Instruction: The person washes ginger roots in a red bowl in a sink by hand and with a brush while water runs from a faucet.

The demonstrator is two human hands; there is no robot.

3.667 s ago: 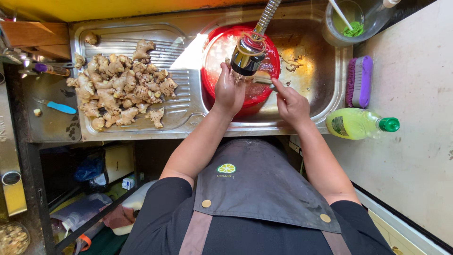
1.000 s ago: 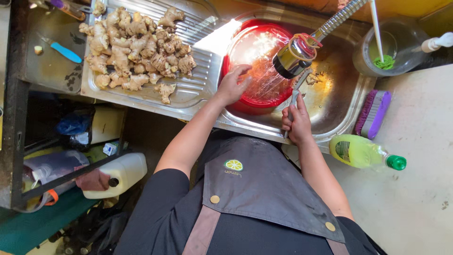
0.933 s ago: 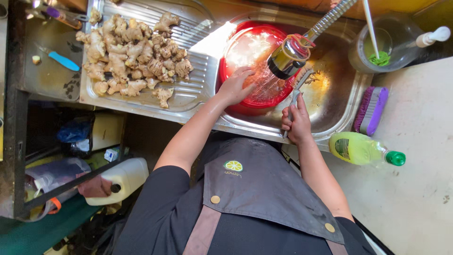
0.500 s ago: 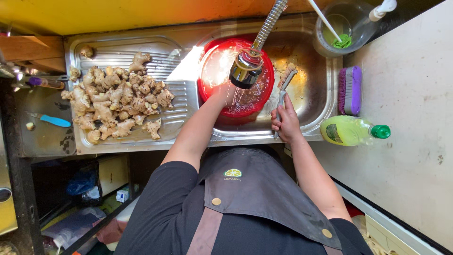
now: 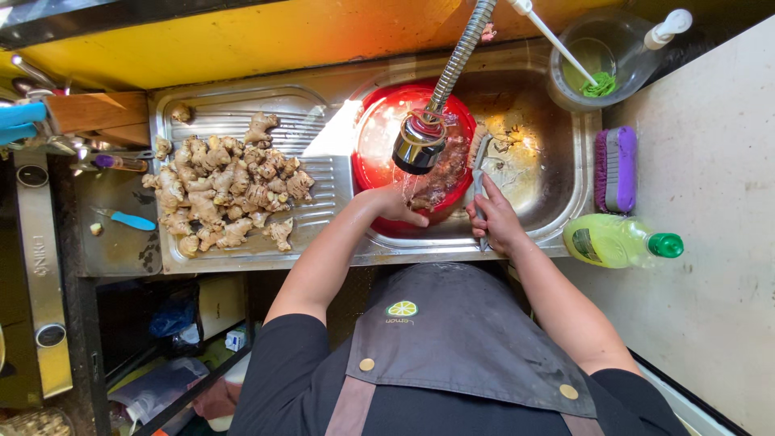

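Observation:
My left hand [image 5: 397, 206] reaches into a red plastic basin [image 5: 379, 137] in the steel sink [image 5: 557, 194], under the running flexible tap [image 5: 420, 144]; whether it holds a piece of ginger I cannot tell. My right hand [image 5: 496, 220] grips a grey brush [image 5: 479, 165] over the sink's front edge, its bristled head pointing into the sink beside the basin. A pile of ginger roots [image 5: 226, 190] lies on the ribbed draining board to the left.
A yellow-green dish soap bottle [image 5: 617, 241] lies on the counter at right, with a purple scrub brush [image 5: 617, 168] behind it. A clear container [image 5: 601, 52] with a green scrubber stands at the back right. A blue-handled peeler [image 5: 125, 218] lies left of the sink.
The view has swung about and settled nearer the sink. My left hand stays in the red basin under the water. My right hand still holds the brush at the sink's front edge.

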